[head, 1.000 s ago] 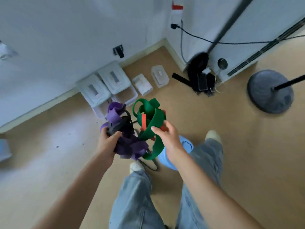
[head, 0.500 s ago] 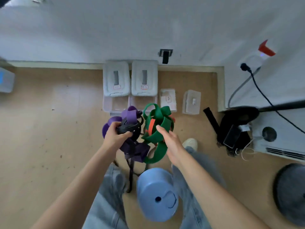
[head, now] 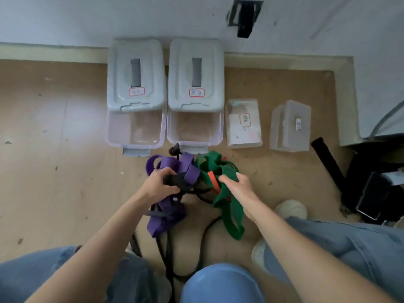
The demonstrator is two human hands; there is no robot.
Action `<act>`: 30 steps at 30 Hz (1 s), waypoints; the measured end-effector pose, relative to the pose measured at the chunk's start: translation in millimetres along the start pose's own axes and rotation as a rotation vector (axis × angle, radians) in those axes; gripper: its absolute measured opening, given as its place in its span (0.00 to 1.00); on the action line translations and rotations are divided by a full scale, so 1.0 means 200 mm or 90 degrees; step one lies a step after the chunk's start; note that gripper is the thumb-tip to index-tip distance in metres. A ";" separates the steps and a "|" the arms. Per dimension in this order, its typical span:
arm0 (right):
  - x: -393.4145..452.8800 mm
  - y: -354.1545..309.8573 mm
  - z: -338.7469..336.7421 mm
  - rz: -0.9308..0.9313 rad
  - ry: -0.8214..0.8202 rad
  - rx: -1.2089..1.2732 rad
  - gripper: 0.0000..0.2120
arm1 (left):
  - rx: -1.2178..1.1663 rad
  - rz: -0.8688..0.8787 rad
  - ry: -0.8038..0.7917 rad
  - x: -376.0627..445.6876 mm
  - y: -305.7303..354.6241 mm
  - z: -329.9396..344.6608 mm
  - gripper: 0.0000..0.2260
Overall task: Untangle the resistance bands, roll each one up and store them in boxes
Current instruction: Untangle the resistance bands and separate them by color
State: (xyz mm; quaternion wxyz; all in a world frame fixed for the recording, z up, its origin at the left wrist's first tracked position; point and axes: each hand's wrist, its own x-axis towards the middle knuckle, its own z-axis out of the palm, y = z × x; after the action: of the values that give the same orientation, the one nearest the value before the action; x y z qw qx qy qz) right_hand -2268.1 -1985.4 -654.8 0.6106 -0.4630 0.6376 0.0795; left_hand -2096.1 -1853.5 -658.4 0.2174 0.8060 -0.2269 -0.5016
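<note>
A tangle of resistance bands hangs between my hands above the floor. My left hand grips a black band wound into the purple band. My right hand holds the green band, with an orange band threaded through it. Black cords trail down to the floor between my legs. Just beyond the tangle stand two open clear boxes, the left box and the right box, their white lids tipped back against the wall.
Two small closed clear boxes sit to the right of the big ones. A black bag and devices lie at far right. A blue cylinder stands between my knees. Bare tan floor stretches to the left.
The view has dropped lower and closer to the boxes. The tangle stays held in both hands and now hangs nearer the floor, with the cords touching it.
</note>
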 end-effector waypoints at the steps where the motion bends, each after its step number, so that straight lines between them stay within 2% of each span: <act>1: 0.08 0.03 0.01 -0.019 0.014 -0.007 0.28 | -0.020 0.009 0.017 0.07 -0.04 0.02 0.11; 3: 0.21 0.07 0.03 -0.079 0.038 0.004 0.10 | -0.091 -0.002 0.074 0.19 -0.11 0.05 0.12; 4: 0.28 0.08 0.06 -0.114 0.060 0.000 0.04 | -0.118 -0.005 0.099 0.25 -0.14 0.07 0.13; 5: 0.34 0.07 0.09 -0.150 0.089 -0.027 0.05 | -0.127 -0.001 0.112 0.30 -0.16 0.08 0.12; 8: 0.46 0.03 0.15 -0.229 0.168 -0.190 0.23 | -0.078 0.065 0.106 0.41 -0.19 0.13 0.09; 10: 0.48 0.01 0.17 -0.247 0.181 -0.257 0.30 | -0.004 0.081 0.091 0.43 -0.22 0.14 0.12; 13: 0.44 0.03 0.12 -0.292 0.200 -0.316 0.27 | 0.118 0.065 0.052 0.39 -0.25 0.12 0.17; 16: 0.34 0.11 0.05 -0.280 0.211 -0.366 0.23 | 0.133 0.038 -0.003 0.28 -0.24 0.15 0.18; 19: 0.25 0.19 0.02 -0.245 0.083 -0.411 0.21 | 0.131 0.059 0.019 0.19 -0.19 0.22 0.18; 21: 0.22 0.24 0.03 -0.220 0.011 -0.448 0.18 | 0.087 0.082 0.052 0.16 -0.19 0.29 0.19; 24: 0.21 0.28 0.05 -0.211 -0.010 -0.439 0.15 | -0.083 0.109 0.114 0.14 -0.23 0.35 0.25; 26: 0.24 0.29 0.04 -0.200 -0.009 -0.421 0.14 | -0.160 0.082 0.121 0.16 -0.26 0.35 0.23; 28: 0.25 0.29 0.05 -0.173 -0.005 -0.343 0.13 | -0.166 0.026 0.127 0.20 -0.27 0.33 0.20; 30: 0.27 0.31 0.07 -0.161 0.011 -0.273 0.12 | -0.160 -0.011 0.185 0.25 -0.26 0.35 0.17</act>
State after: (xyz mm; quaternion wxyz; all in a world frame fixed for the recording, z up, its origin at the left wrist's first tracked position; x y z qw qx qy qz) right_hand -2291.5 -1969.1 -732.5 0.4981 -0.6587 0.5482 0.1324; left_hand -2132.7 -1849.8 -751.6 0.3428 0.8384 -0.1216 -0.4059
